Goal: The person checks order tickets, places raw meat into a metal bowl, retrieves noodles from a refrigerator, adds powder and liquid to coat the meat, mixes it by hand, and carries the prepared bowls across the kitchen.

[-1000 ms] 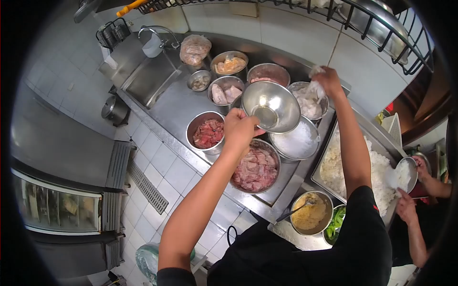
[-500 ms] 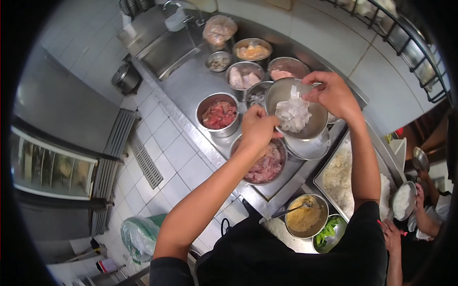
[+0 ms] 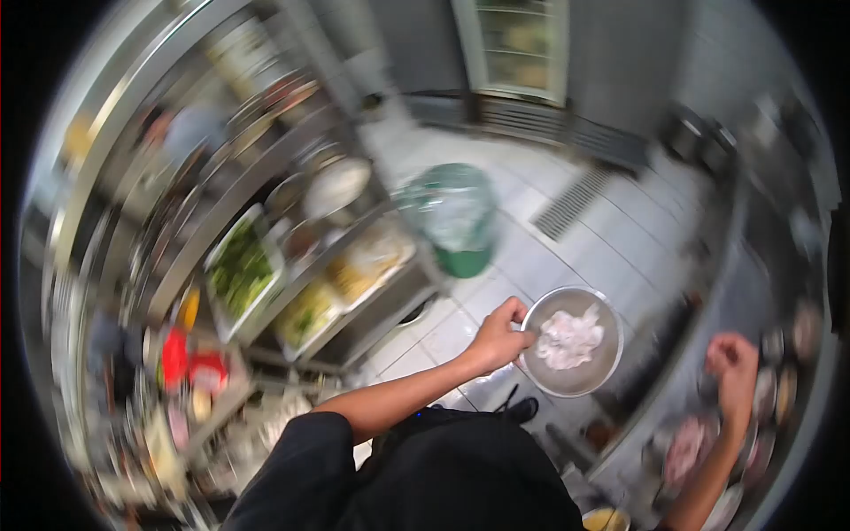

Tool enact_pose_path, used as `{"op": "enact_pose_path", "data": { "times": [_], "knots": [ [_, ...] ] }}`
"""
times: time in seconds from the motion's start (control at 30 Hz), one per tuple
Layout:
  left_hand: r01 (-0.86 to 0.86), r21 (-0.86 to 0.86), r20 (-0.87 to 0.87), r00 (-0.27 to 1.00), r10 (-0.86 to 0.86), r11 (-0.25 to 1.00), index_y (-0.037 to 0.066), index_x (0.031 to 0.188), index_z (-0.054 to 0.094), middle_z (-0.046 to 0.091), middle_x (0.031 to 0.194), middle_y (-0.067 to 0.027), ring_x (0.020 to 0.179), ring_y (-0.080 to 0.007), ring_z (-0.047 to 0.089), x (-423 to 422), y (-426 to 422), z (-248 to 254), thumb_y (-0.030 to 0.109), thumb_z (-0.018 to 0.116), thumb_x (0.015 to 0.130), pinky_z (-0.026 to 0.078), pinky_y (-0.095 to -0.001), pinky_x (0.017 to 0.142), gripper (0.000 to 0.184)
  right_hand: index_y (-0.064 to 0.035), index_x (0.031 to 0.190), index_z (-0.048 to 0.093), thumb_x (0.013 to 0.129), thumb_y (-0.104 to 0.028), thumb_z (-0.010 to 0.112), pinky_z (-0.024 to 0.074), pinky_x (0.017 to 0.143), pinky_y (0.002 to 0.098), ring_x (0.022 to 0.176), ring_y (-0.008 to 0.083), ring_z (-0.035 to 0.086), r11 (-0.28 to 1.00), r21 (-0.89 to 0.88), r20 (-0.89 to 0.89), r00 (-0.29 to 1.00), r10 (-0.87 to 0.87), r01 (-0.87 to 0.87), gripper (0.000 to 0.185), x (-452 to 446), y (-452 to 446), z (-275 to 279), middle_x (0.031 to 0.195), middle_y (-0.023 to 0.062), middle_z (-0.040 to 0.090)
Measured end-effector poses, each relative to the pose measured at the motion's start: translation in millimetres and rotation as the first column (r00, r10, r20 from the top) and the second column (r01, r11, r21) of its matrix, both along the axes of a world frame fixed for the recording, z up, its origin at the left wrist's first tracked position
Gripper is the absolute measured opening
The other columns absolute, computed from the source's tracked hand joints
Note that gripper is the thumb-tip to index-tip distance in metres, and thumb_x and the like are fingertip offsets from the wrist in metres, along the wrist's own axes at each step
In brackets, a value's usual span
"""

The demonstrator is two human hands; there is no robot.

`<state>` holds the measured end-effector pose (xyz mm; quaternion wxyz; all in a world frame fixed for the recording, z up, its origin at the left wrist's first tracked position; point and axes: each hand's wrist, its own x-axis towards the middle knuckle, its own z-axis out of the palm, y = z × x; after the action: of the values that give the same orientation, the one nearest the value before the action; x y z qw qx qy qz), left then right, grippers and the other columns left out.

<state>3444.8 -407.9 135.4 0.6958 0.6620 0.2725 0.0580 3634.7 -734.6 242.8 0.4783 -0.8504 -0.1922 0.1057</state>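
Note:
My left hand grips the left rim of a steel bowl, thumb and fingers pinched on the edge. Pale, whitish raw pieces lie inside the bowl, which hangs over the tiled floor. Over the steel counter at the right, my right hand has its fingers curled in; it is blurred, and whether anything small is in it does not show. Just below and left of that hand stands a bowl of pink raw meat.
A green bin with a clear liner stands on the floor ahead. Shelving at the left holds a tray of green vegetables and other containers. The steel counter runs along the right. A refrigerator is at the back.
The view has swung from the counter towards the floor and shelves. Pale pieces were put into the bowl held by my left hand. My right hand has moved away from that bowl.

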Motion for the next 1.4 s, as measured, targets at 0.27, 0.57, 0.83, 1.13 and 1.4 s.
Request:
{"op": "enact_pose_path", "data": {
  "times": [0.27,0.57,0.83,1.13,1.4],
  "knots": [
    [-0.671,0.076,-0.028,0.738,0.674,0.738,0.004,0.083,0.048,0.055,0.068,-0.0066,0.053,-0.0139,0.055,-296.3,151.7,22.8,0.002,0.064,0.068,0.045,-0.0286,0.035,0.023,-0.0006,0.090,0.061,0.083,-0.001,0.060,0.0499,0.057,0.0252,0.063,0.0116,0.058,0.855,0.117,-0.266,0.813,0.517,-0.505,0.008,-93.3,270.0,-62.4,0.073,0.0030,0.060],
    [-0.952,-0.252,0.081,0.157,0.984,0.173,0.005,0.085,0.044,0.054,0.071,-0.0072,0.055,-0.0157,0.056,-451.3,146.8,18.2,-0.004,0.057,0.071,0.050,-0.0289,0.040,0.021,-0.0001,0.091,0.060,0.083,-0.003,0.061,0.0505,0.056,0.0260,0.060,0.0132,0.058,0.662,0.170,-0.491,0.519,0.700,-0.730,0.009,-222.4,421.2,-170.5,0.072,0.0053,0.061],
    [-0.911,-0.388,0.054,-0.173,0.984,-0.139,0.008,0.081,0.042,0.055,0.078,-0.0093,0.063,-0.0199,0.057,-444.5,131.8,-20.0,-0.003,0.054,0.074,0.056,-0.0339,0.056,0.018,0.0016,0.075,0.059,0.075,-0.001,0.057,0.0501,0.050,0.0272,0.055,0.0162,0.059,0.793,-0.104,-0.580,0.684,0.443,-0.601,0.003,-178.3,387.9,-319.4,0.061,0.0063,0.057],
    [-0.947,-0.302,0.073,-0.140,0.987,-0.112,0.005,0.084,0.042,0.053,0.086,-0.0107,0.069,-0.0242,0.058,-425.9,131.7,-48.7,-0.003,0.052,0.074,0.057,-0.0374,0.064,0.017,-0.0178,0.059,0.063,0.064,-0.024,0.064,0.0446,0.052,0.0370,0.061,0.0224,0.061,-0.353,-0.797,-0.504,0.218,0.836,-0.490,0.008,-99.2,186.7,-459.3,0.067,0.0030,0.063],
    [-0.938,-0.320,0.124,-0.183,0.975,-0.135,0.005,0.084,0.042,0.052,0.086,-0.0099,0.071,-0.0240,0.058,-402.7,135.8,-36.5,-0.004,0.053,0.074,0.057,-0.0371,0.064,0.017,-0.0114,0.061,0.051,0.069,-0.013,0.060,0.0443,0.048,0.0371,0.059,0.0179,0.056,0.079,-0.510,-0.455,0.347,0.820,-0.857,0.012,-105.6,220.8,-394.2,0.060,0.0032,0.053]
  ]
}}
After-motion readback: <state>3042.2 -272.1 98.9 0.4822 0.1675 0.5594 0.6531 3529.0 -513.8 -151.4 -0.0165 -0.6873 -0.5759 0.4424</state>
